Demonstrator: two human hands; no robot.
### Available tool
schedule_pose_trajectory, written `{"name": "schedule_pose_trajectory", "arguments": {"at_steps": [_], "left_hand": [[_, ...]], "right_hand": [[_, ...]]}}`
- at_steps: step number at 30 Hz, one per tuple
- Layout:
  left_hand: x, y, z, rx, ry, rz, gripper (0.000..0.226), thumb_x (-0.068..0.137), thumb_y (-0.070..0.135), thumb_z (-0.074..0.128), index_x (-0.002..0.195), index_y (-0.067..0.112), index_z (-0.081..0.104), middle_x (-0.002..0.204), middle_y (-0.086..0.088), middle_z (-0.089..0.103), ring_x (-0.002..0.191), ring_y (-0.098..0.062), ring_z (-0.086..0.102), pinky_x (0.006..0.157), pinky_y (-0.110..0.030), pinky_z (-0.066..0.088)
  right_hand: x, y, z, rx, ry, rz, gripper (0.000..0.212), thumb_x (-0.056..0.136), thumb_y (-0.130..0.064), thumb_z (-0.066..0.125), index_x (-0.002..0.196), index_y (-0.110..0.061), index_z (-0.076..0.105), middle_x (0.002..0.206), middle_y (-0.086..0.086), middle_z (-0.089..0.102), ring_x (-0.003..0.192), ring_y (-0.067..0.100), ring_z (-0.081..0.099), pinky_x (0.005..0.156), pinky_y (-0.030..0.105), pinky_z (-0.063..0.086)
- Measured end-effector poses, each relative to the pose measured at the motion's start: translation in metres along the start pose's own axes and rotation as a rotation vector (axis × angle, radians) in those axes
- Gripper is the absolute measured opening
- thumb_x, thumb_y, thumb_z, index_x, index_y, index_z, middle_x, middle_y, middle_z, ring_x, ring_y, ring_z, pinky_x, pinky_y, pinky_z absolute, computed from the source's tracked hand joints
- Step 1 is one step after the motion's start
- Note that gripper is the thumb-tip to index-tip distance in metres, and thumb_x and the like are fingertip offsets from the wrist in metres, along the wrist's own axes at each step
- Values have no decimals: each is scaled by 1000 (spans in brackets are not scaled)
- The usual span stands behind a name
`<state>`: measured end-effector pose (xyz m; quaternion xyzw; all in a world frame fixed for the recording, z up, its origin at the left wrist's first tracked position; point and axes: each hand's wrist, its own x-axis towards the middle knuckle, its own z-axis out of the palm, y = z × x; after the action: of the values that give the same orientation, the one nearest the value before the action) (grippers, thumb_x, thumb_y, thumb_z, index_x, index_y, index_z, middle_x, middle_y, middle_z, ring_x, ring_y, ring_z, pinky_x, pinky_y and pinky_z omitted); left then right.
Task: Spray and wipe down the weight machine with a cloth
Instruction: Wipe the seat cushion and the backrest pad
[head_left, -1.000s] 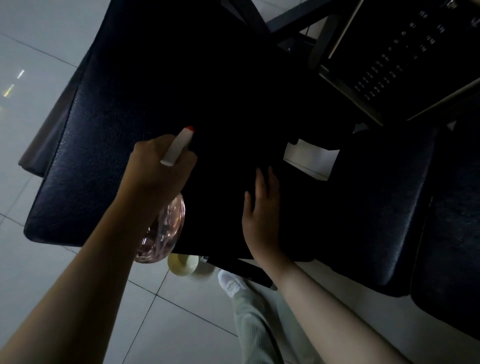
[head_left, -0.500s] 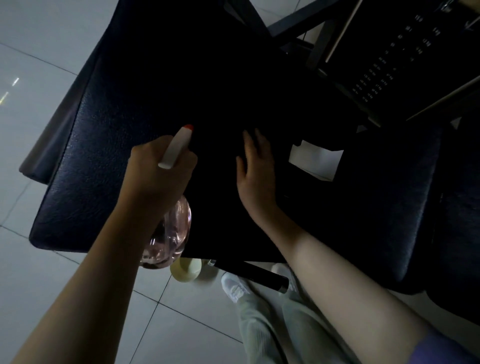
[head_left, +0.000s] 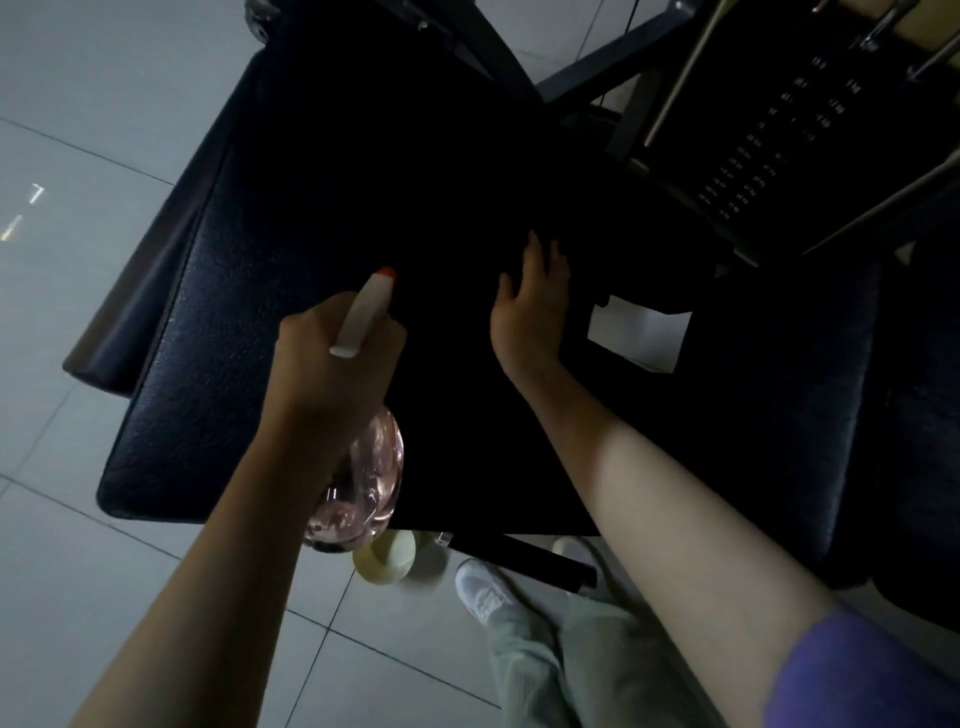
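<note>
Your left hand (head_left: 332, 379) is curled around the spray bottle (head_left: 366, 480) (clear pinkish body, white nozzle with a red tip), held over the front edge of the weight machine's black seat pad (head_left: 197, 364). Your right hand (head_left: 530, 312) lies flat with straight fingers, pressing a black cloth (head_left: 457, 208) on the pad's middle. The weight stack (head_left: 753, 156) stands beyond the far right corner.

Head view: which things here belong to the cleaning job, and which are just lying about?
In the job: spray bottle, gripped by left hand; black cloth, under flat right hand; seat pad.
Just there: weight stack; cream disc on floor; shoe.
</note>
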<state>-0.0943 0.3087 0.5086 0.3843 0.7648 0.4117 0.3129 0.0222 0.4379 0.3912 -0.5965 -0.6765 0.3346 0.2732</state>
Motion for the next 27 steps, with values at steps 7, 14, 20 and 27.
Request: {"name": "schedule_pose_trajectory", "arguments": {"at_steps": [7,14,20,27], "left_hand": [[9,-5,4,17,40,-89,29,74,28,57,72,-1,55,68,-26,59,57,-34,55,54,-50,47],[10,0,-2,-81,86,-120,56,84,39,58,78,-15,47,72,-37,53,56,-34,51,54,-49,45],[13,6,0,-86,120,-169,71,77,57,52,75,-14,46,72,-36,52,59,-44,53,62,-57,50],[15,9,-1,-144,107,-245,69,68,57,58,87,-9,58,88,-34,62,84,-50,62,78,-63,51]], "right_hand": [[-74,35,-9,-160,-287,-657,48,91,-22,46,138,-13,41,147,14,38,139,27,27,110,45,32],[-2,11,-6,-66,-142,-264,53,90,-19,44,142,-12,39,151,15,30,142,32,20,115,49,21],[-28,-26,28,-110,-138,-473,52,85,-16,48,136,-7,47,143,17,42,133,34,34,108,43,30],[-30,44,-23,-352,-288,-753,51,89,-28,44,140,-24,39,148,1,39,142,22,22,116,47,11]]}}
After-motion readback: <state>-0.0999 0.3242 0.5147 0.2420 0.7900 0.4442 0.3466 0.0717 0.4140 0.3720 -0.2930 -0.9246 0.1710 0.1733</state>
